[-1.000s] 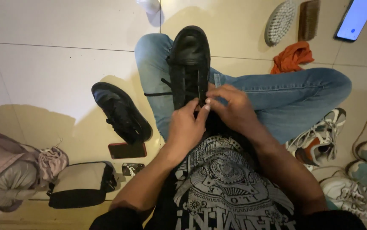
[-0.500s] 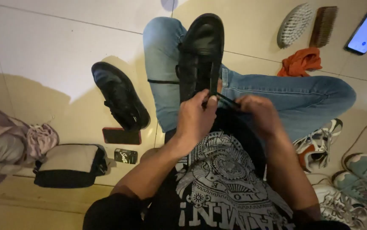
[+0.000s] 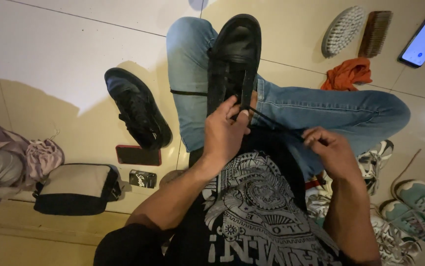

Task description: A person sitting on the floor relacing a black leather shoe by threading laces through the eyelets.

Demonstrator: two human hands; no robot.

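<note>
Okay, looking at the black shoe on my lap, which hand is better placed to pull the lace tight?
Probably the right hand. It already pinches the free end of the black lace, drawn out sideways from the black shoe. The left hand sits at the eyelets, steadying the shoe, so it is better placed to hold.

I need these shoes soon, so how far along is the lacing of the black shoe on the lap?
The black shoe is partly laced. The left hand steadies it while the right hand pulls the lace taut. The second black shoe lies untouched on the floor.
</note>
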